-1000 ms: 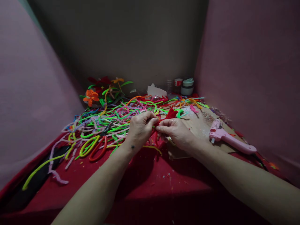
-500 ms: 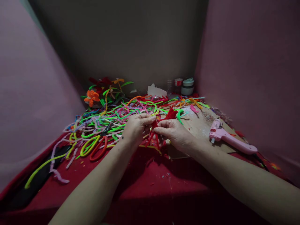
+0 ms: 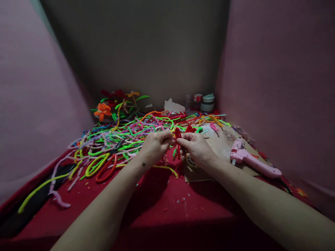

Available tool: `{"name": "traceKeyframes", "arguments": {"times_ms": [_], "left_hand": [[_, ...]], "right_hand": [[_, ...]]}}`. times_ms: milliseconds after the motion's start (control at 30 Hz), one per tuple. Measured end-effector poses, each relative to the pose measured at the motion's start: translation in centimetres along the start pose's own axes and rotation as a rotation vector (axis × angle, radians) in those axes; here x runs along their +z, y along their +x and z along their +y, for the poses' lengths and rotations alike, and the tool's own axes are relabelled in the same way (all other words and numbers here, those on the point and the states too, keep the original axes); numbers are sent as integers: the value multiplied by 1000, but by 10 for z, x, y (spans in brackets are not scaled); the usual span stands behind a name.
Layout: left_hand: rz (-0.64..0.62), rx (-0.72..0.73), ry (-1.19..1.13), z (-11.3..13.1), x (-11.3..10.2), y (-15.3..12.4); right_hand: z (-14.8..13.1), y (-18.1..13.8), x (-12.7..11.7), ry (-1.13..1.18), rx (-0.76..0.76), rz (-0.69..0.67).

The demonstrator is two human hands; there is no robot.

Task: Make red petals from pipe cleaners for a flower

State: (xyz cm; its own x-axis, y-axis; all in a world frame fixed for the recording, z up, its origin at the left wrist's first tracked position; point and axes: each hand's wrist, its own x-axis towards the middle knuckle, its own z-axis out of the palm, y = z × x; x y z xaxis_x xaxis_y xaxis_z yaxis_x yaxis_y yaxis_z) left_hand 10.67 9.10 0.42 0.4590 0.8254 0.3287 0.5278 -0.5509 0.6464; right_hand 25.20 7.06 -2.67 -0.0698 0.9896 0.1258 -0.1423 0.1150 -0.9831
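Note:
Both hands meet above the middle of the table, at a bent red pipe cleaner (image 3: 178,133). My right hand (image 3: 195,146) pinches it between thumb and forefinger, with a narrow loop standing up above the fingertips and a strand hanging below. From the other side, my left hand (image 3: 157,144) is closed, its fingertips at the same red piece; the exact part it grips is hidden. Behind my right hand lies another red fuzzy piece (image 3: 190,129), beside a curled green pipe cleaner (image 3: 199,130). Partly behind my right wrist is a roll of tape (image 3: 191,161).
Tangled pipe cleaners (image 3: 133,134) cover the left and middle. Scissors (image 3: 107,169) with red and yellow handles lie left. A pink glue gun (image 3: 251,160) rests at right by a cardboard sheet (image 3: 222,139). Behind stand pipe-cleaner flowers (image 3: 103,111) and a lidded cup (image 3: 208,103).
The red pipe cleaner has been turned so that its loop now points up between the hands. My left hand has drawn slightly lower, and the fingertips are a little further apart.

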Motion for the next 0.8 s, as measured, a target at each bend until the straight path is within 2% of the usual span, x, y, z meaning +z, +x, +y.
{"name": "traceKeyframes", "arguments": {"times_ms": [33,100,200,267,367,500,600,667,800], "left_hand": [[47,50,62,-1,0,1],[29,53,52,-3,-1,2],[-52,-94,-170,-5,-7,4],[-53,-180,-279,-4,-10,4],[-52,-219,-389,-1,-10,3],[-32,-213,-608,-2,-1,2],[-118,-266,-712,-5,9,2],[-160,-307,-786,-6,16,2],[-126,-335,-906,-4,19,-2]], "right_hand": [[0,-1,0,-12,2,-9],[2,-2,1,-17,-4,-17],[3,-1,1,52,15,1],[3,0,1,121,63,3],[2,1,-1,199,122,13],[2,4,-4,263,64,57],[6,7,-4,320,24,62],[8,8,-4,381,38,75],[7,6,-4,471,81,53]]}}
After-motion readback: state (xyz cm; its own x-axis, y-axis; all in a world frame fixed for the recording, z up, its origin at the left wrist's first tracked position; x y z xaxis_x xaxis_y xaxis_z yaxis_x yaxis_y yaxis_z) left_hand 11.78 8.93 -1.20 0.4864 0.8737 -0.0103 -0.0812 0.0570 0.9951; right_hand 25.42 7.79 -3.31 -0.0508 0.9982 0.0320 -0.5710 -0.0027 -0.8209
